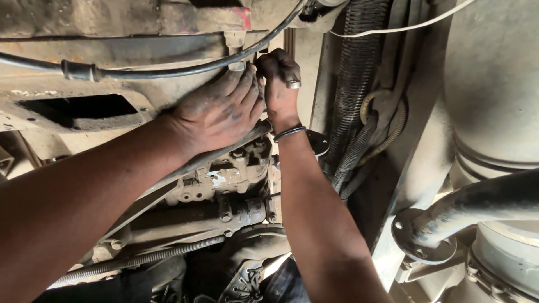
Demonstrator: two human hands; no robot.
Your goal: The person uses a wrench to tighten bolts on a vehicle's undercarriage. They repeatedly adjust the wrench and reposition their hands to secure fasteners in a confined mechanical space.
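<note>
I look up at the dusty underside of a vehicle. My left hand [219, 112], smeared with grease, lies flat against the frame member [50, 84], fingers reaching toward a small bracket [236, 45]. My right hand [279, 76] is closed around something small at that same bracket; what it grips is hidden by the fingers. It wears a ring and a dark wrist band. A black hose [163, 72] runs across just above both hands.
A corrugated black conduit bundle [356, 84] hangs to the right. Farther right are a large grey tank [494, 78] and a pipe with a round flange [426, 235]. Below the hands sits a grimy valve block [224, 179]. My shoes [241, 280] show at the bottom.
</note>
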